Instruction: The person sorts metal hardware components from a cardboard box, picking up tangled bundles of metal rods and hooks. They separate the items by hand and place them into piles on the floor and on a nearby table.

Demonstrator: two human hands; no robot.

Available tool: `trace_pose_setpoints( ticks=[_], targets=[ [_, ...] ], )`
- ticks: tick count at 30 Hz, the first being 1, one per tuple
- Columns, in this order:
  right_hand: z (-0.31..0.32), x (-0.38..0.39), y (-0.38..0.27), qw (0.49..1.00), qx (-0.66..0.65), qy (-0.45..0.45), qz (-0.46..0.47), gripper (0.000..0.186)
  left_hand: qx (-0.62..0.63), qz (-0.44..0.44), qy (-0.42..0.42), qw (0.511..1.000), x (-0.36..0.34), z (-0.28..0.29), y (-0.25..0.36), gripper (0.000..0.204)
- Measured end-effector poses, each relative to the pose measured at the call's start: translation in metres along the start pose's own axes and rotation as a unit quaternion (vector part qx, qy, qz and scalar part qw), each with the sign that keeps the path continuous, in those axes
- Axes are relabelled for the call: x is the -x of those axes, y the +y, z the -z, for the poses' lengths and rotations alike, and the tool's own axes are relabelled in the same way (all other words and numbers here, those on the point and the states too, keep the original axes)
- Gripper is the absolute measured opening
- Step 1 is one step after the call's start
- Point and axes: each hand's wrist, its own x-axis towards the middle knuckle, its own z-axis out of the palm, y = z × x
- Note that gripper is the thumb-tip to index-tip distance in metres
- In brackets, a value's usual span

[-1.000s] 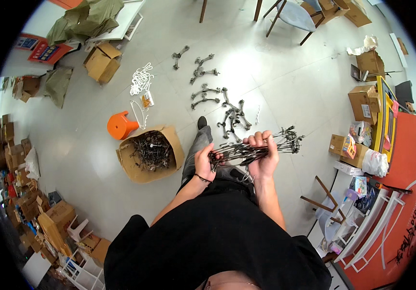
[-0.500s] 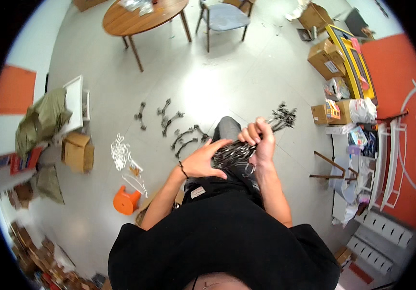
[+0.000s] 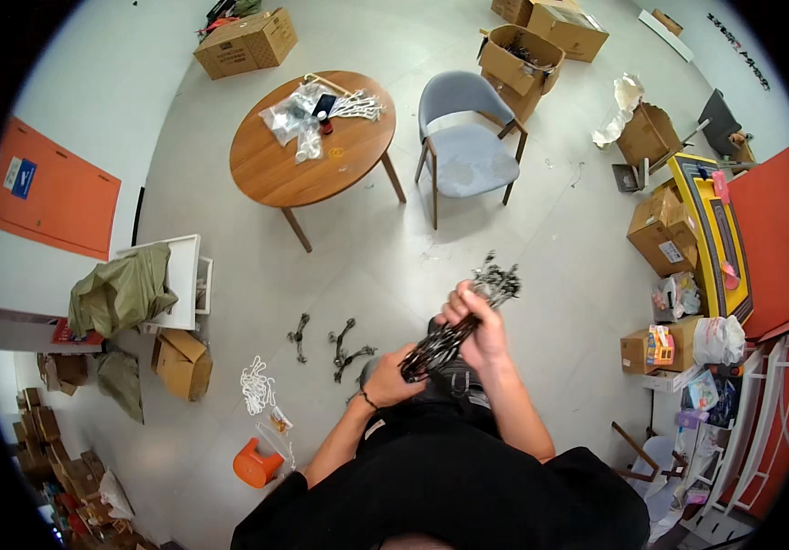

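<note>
My left hand (image 3: 393,378) is closed round the lower end of a bundle of dark metal hanger-like pieces (image 3: 440,346). My right hand (image 3: 475,325) grips the same bundle higher up, fingers wrapped over it. The bundle slants up and right, its knobbly ends poking out beyond my right hand. On the grey floor ahead-left of my hands lie a few dark metal pieces (image 3: 344,350), and farther left a pile of white cord-like items (image 3: 257,385) near an orange stool (image 3: 257,466).
A round wooden table (image 3: 275,170) holds plastic bags and white items, beside a grey chair (image 3: 463,156). An open carton (image 3: 509,69) stands behind. Boxes and bags (image 3: 651,229) line the right, along a yellow frame; a green sheet (image 3: 120,289) drapes over white furniture at left.
The view has swung up, bringing the table and chair into sight. The bundle turned from nearly level to a steep slant. My left hand loosened, then closed round it again.
</note>
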Motion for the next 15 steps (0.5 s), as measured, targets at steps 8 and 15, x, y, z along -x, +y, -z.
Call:
trace_pose_setpoints(
  ticks=[8, 15],
  targets=[
    [-0.061, -0.149, -0.024, 0.990, 0.107, -0.056, -0.067, 0.024, -0.097, -0.077, 0.151, 0.981, -0.116, 0.054, 0.006, 0.028],
    [-0.074, -0.294, -0.059, 0.981, 0.154, -0.069, -0.091, 0.027, 0.017, -0.091, 0.144, 0.985, -0.250, 0.122, -0.003, 0.040]
  ],
)
